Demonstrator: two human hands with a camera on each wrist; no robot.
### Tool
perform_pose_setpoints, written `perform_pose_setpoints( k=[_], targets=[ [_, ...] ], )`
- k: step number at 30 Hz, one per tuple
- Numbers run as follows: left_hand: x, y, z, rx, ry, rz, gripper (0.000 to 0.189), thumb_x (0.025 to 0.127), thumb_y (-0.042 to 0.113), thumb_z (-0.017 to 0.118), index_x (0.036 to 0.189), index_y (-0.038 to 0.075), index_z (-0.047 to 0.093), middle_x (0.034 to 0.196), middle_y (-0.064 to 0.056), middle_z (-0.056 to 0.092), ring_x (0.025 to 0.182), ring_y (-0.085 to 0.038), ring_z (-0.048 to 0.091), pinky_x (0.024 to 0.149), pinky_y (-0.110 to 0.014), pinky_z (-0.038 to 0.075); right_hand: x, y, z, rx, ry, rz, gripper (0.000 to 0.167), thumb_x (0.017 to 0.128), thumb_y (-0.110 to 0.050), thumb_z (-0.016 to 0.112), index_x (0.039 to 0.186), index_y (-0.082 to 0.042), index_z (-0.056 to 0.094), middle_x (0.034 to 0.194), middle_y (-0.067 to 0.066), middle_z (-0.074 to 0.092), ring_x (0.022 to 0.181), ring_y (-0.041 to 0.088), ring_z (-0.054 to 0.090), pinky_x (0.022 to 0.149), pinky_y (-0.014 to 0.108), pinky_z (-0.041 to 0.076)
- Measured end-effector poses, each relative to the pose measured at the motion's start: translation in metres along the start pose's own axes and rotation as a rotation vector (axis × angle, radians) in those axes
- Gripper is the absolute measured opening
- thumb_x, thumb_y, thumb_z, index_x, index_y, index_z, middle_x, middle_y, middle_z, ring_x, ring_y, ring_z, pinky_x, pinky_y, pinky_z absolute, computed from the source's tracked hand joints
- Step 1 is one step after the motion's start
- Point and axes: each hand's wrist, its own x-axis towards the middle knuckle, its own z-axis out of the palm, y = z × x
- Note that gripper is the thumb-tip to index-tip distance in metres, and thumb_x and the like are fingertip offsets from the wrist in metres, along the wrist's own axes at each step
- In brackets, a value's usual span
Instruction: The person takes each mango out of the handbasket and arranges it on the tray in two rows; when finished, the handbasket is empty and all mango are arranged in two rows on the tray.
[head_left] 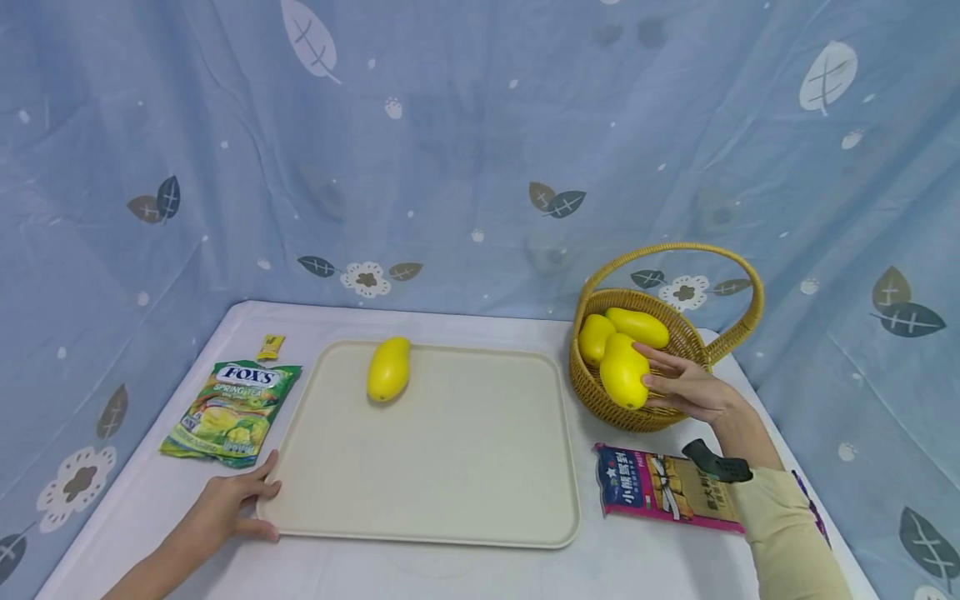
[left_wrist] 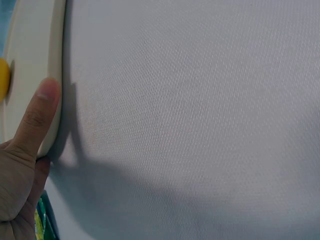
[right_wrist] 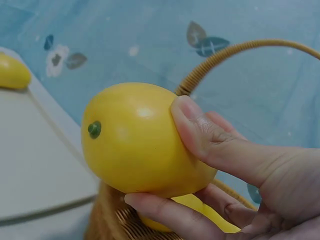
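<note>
My right hand (head_left: pixel 692 390) holds a yellow mango (head_left: pixel 624 372) at the mouth of a wicker basket (head_left: pixel 611 410). In the right wrist view, thumb and fingers grip the mango (right_wrist: pixel 135 137) from the side, and its green stem end points away from the palm. Two more yellow mangoes (head_left: pixel 637 327) lie inside the basket. At the near left corner of a beige tray (head_left: pixel 450 450), my left hand (head_left: pixel 219 510) holds the rim; in the left wrist view the thumb (left_wrist: pixel 40 112) lies along the tray's edge. Another mango (head_left: pixel 388 369) rests near the tray's far left.
A green Fox's candy bag (head_left: pixel 232 412) lies left of the tray, with a small yellow wrapped candy (head_left: pixel 270 347) behind it. Before the basket is a pasta packet (head_left: pixel 667 487), partly under the right forearm. The basket's tall handle (head_left: pixel 678 247) arches up. Blue patterned cloth (head_left: pixel 465 150) surrounds the table.
</note>
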Motion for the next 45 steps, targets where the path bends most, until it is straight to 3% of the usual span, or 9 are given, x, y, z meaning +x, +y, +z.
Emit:
perform_pose_setpoints(
  k=[2, 4, 7, 11, 16, 23, 30, 37, 45],
  targets=[
    [0.000, 0.000, 0.000, -0.001, 0.002, -0.001, 0.068, 0.046, 0.034, 0.083, 0.100, -0.005, 0.071, 0.126, -0.026, 0.052, 0.110, -0.043, 0.053, 0.083, -0.045, 0.052, 0.003, 0.000, 0.005, 0.000, 0.004, -0.001, 0.047, 0.096, 0.001, 0.053, 0.122, -0.037, 0.063, 0.127, -0.003, 0.047, 0.101, 0.019, 0.066, 0.084, 0.037, 0.056],
    [0.000, -0.001, 0.000, -0.005, 0.002, 0.000, 0.068, 0.046, 0.034, 0.083, 0.100, -0.005, 0.071, 0.127, -0.026, 0.052, 0.110, -0.043, 0.053, 0.082, -0.044, 0.052, 0.006, -0.001, 0.011, -0.003, 0.008, 0.001, 0.047, 0.096, 0.001, 0.054, 0.121, -0.038, 0.063, 0.136, 0.005, 0.041, 0.099, 0.019, 0.066, 0.084, 0.036, 0.056],
    [0.001, -0.002, 0.000, 0.000, 0.001, 0.009, 0.068, 0.046, 0.034, 0.083, 0.100, -0.005, 0.071, 0.127, -0.026, 0.052, 0.109, -0.043, 0.054, 0.082, -0.043, 0.053, 0.011, -0.003, 0.019, -0.009, 0.020, 0.010, 0.046, 0.096, -0.001, 0.055, 0.121, -0.039, 0.063, 0.151, 0.023, 0.014, 0.098, 0.017, 0.065, 0.083, 0.035, 0.057],
    [0.001, -0.003, 0.001, 0.011, 0.009, 0.023, 0.067, 0.045, 0.035, 0.083, 0.098, -0.005, 0.072, 0.125, -0.026, 0.052, 0.107, -0.043, 0.055, 0.080, -0.042, 0.054, 0.017, -0.005, 0.029, -0.018, 0.016, 0.011, 0.046, 0.095, -0.004, 0.057, 0.127, -0.037, 0.060, 0.155, 0.028, -0.011, 0.097, 0.016, 0.064, 0.081, 0.032, 0.057],
    [-0.001, -0.004, 0.002, 0.024, 0.036, 0.050, 0.066, 0.044, 0.035, 0.083, 0.096, -0.003, 0.073, 0.122, -0.025, 0.055, 0.104, -0.042, 0.057, 0.077, -0.037, 0.055, 0.026, -0.006, 0.041, -0.016, 0.023, 0.021, 0.048, 0.095, -0.004, 0.058, 0.134, -0.032, 0.056, 0.155, 0.028, -0.003, 0.096, 0.016, 0.065, 0.079, 0.029, 0.058],
    [-0.001, -0.004, 0.002, 0.018, 0.023, 0.043, 0.068, 0.044, 0.036, 0.083, 0.098, -0.004, 0.072, 0.123, -0.025, 0.055, 0.104, -0.041, 0.058, 0.078, -0.036, 0.055, 0.043, -0.002, 0.054, -0.004, -0.026, 0.020, 0.059, 0.096, -0.003, 0.056, 0.149, -0.019, 0.035, 0.154, 0.026, 0.004, 0.105, 0.017, 0.063, 0.088, 0.038, 0.055],
    [-0.001, -0.003, 0.001, 0.010, 0.022, 0.042, 0.067, 0.045, 0.036, 0.083, 0.097, -0.005, 0.072, 0.124, -0.025, 0.054, 0.105, -0.042, 0.057, 0.078, -0.039, 0.055, 0.058, -0.003, 0.068, 0.019, -0.039, 0.029, 0.068, 0.096, -0.003, 0.056, 0.152, -0.006, 0.017, 0.156, 0.023, 0.003, 0.106, 0.017, 0.062, 0.088, 0.039, 0.054],
    [-0.001, -0.002, 0.001, 0.021, 0.018, 0.042, 0.068, 0.045, 0.037, 0.082, 0.098, -0.004, 0.072, 0.124, -0.025, 0.054, 0.104, -0.041, 0.058, 0.078, -0.039, 0.055, 0.072, -0.002, 0.081, 0.069, -0.069, 0.040, 0.072, 0.095, -0.001, 0.057, 0.152, -0.006, 0.014, 0.155, 0.022, 0.007, 0.100, 0.019, 0.065, 0.082, 0.034, 0.057],
    [0.000, -0.001, 0.000, 0.025, 0.008, 0.036, 0.069, 0.045, 0.038, 0.082, 0.099, -0.005, 0.072, 0.123, -0.026, 0.055, 0.105, -0.043, 0.057, 0.078, -0.040, 0.055, 0.092, 0.001, 0.096, 0.030, -0.109, 0.025, 0.073, 0.093, 0.001, 0.059, 0.152, -0.004, 0.015, 0.150, 0.024, 0.016, 0.101, 0.019, 0.065, 0.082, 0.036, 0.057]
  ],
)
